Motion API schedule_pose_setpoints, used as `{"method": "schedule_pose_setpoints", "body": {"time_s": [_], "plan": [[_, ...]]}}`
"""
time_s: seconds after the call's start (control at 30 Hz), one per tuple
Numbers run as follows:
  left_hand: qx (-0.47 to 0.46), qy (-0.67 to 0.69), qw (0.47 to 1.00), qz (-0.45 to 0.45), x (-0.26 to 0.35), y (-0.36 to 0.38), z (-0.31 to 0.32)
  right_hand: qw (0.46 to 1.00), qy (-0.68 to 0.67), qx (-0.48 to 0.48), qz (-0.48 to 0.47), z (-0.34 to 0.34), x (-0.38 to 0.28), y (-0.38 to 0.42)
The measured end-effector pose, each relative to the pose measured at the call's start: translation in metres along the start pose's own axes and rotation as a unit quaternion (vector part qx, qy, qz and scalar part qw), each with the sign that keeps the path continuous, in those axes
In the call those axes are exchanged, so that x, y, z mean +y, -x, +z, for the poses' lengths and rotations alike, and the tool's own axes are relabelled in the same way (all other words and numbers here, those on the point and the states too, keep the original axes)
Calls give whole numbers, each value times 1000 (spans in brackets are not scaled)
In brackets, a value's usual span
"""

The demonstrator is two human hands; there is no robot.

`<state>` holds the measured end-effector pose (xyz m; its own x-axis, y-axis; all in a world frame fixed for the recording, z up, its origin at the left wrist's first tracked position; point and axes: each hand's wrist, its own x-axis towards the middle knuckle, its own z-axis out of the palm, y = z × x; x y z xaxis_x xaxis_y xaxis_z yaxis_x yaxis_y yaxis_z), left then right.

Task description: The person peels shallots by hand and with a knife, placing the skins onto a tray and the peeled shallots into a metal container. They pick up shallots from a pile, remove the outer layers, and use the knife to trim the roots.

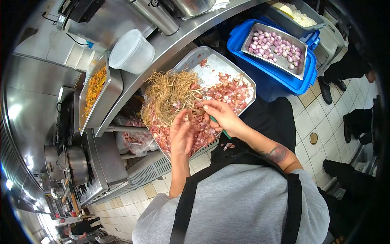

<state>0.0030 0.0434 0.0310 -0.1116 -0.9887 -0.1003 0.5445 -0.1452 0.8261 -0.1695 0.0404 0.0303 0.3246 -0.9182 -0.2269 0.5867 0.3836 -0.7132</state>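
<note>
A large metal tray (248, 77) holds reddish shallot skins (229, 91) and a heap of dry, stringy roots and stalks (168, 91). Above its middle, my left hand (181, 132) has its fingertips pinched around a small pale shallot (187, 118). My right hand (222, 116), just to the right, is closed on a green-handled knife (225, 133), whose blade is hard to make out among the fingers. The two hands are close but apart.
Peeled shallots fill part of a steel pan (278, 49) on a blue lidded bin (264, 87). A white bucket (134, 51) and a pan of orange food (107, 87) stand on the steel counter (162, 46). People in dark trousers stand at the right.
</note>
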Motion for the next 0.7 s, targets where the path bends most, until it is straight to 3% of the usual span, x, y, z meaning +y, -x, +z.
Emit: {"method": "schedule_pose_setpoints", "body": {"time_s": [0.2, 0.3, 0.6, 0.7], "plan": [[4, 54, 998, -27, 15, 6, 30, 992, 75, -49, -87, 10, -14, 25], [-39, 7, 999, -17, 14, 9, 31, 986, 107, -59, -115, 12, -13, 30], [-25, -120, 986, 109, 20, 18, 34, 962, 196, -77, -173, 17, -15, 39], [-37, -100, 991, 81, 23, 20, 34, 962, 183, -89, -182, 19, -15, 40]]}}
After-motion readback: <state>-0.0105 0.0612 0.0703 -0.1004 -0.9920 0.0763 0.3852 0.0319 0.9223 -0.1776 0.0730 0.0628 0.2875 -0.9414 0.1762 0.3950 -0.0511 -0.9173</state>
